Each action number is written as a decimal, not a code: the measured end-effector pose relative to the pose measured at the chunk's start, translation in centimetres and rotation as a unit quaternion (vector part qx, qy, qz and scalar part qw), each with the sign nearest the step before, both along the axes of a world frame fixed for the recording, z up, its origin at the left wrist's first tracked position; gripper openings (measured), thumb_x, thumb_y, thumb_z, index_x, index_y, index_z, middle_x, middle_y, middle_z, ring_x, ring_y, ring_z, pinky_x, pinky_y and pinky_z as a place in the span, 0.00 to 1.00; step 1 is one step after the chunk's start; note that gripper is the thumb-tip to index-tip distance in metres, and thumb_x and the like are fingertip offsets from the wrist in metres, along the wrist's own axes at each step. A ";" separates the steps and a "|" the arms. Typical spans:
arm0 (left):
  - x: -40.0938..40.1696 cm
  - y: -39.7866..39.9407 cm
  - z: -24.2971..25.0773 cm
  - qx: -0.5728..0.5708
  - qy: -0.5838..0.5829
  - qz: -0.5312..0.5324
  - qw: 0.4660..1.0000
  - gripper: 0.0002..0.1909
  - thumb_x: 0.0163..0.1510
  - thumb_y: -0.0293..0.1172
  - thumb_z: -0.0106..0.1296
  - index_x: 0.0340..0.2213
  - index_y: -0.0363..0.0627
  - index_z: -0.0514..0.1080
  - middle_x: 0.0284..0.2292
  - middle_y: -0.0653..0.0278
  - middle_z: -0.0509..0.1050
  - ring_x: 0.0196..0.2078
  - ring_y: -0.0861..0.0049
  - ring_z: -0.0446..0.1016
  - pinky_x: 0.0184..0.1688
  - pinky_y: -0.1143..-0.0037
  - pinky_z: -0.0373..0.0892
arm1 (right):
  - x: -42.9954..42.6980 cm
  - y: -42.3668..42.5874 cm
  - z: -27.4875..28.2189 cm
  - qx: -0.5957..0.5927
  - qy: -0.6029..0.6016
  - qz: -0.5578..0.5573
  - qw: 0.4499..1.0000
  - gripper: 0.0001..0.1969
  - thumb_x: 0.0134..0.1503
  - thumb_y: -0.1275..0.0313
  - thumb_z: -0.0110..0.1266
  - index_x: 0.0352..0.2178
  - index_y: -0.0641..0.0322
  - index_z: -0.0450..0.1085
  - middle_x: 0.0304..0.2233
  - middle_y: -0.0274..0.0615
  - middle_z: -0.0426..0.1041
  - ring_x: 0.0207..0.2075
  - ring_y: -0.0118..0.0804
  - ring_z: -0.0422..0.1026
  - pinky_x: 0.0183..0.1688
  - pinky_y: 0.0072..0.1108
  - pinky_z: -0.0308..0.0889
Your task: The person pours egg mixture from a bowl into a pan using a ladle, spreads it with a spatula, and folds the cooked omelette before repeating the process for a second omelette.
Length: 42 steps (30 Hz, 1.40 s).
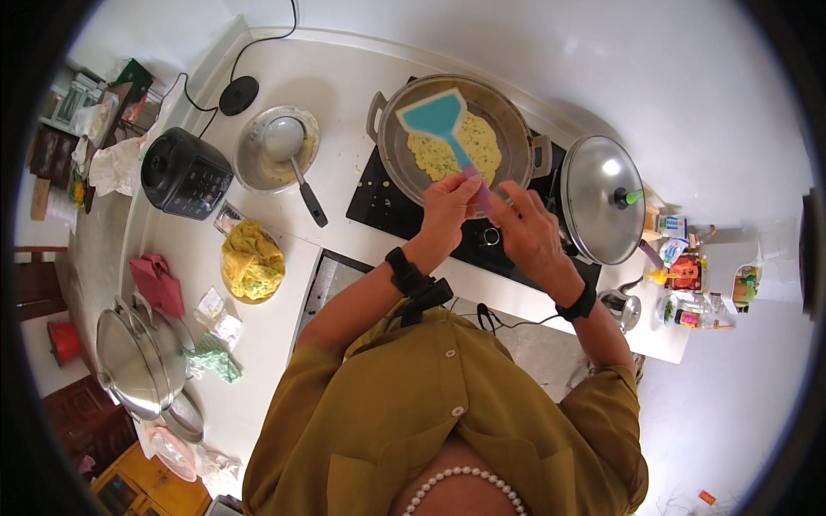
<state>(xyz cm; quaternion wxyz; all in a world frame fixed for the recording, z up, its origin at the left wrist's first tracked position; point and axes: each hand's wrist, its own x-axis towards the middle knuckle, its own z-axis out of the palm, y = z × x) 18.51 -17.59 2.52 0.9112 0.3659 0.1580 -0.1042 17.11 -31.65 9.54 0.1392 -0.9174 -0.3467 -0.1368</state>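
Observation:
A blue spatula with a pale edge and a purple handle (439,116) is held up over a wide two-handled metal pan (516,122). Inside the pan lies a yellow pancake with green flecks (481,145), partly covered from view by the blade. My left hand (448,209) pinches the handle between thumb and fingers. Close beside it, my right hand (529,226) has its fingers bent at the handle's lower end; whether they grip it is hard to tell. Under the pan is a black cooktop (374,206).
Left of the pan are a metal bowl (248,174) with a ladle (284,138) across it, a black appliance (187,174) and a plate of folded yellow pancakes (253,261). A domed metal lid (603,200) stands at the right, near a small metal pot (623,309) and several condiment containers.

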 end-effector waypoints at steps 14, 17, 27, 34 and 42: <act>3.6 -1.0 -0.7 -0.093 0.037 -0.010 0.995 0.05 0.52 0.25 0.49 0.31 0.37 0.71 0.27 0.65 0.73 0.24 0.82 0.71 0.26 0.84 0.69 | 7.1 -1.9 -1.2 -0.076 -0.027 0.286 0.955 0.17 0.40 0.77 0.50 0.37 0.64 0.68 0.40 0.36 0.66 0.29 0.35 0.63 0.31 0.22 0.65; 4.4 -0.1 -1.7 -0.080 0.050 -0.014 0.995 0.07 0.53 0.27 0.47 0.33 0.37 0.70 0.27 0.65 0.73 0.25 0.81 0.71 0.27 0.83 0.70 | 8.4 -1.6 -2.2 -0.063 -0.037 0.310 0.948 0.17 0.39 0.78 0.51 0.36 0.65 0.68 0.40 0.36 0.67 0.28 0.33 0.63 0.31 0.21 0.65; 0.4 1.0 -1.2 0.103 0.060 -0.029 0.992 0.13 0.56 0.33 0.45 0.41 0.39 0.68 0.31 0.65 0.72 0.24 0.85 0.66 0.26 0.86 0.62 | 13.3 -2.9 -6.7 -0.018 -0.031 0.290 0.956 0.16 0.40 0.81 0.50 0.36 0.69 0.66 0.44 0.44 0.66 0.33 0.40 0.65 0.34 0.24 0.67; -5.4 2.1 -2.8 0.212 -0.029 -0.122 0.969 0.13 0.54 0.29 0.46 0.41 0.36 0.68 0.29 0.67 0.72 0.24 0.88 0.66 0.24 0.87 0.62 | 12.0 -4.9 -7.7 -0.052 0.027 0.212 0.975 0.16 0.42 0.80 0.47 0.36 0.64 0.65 0.48 0.42 0.64 0.38 0.42 0.65 0.37 0.26 0.67; -7.6 3.3 -2.8 0.253 -0.040 -0.175 0.951 0.13 0.52 0.28 0.49 0.39 0.36 0.69 0.26 0.70 0.71 0.23 0.88 0.65 0.23 0.87 0.62 | 8.2 -6.1 -6.8 -0.063 0.097 0.247 0.962 0.10 0.39 0.81 0.49 0.27 0.62 0.62 0.37 0.39 0.67 0.33 0.43 0.67 0.31 0.28 0.66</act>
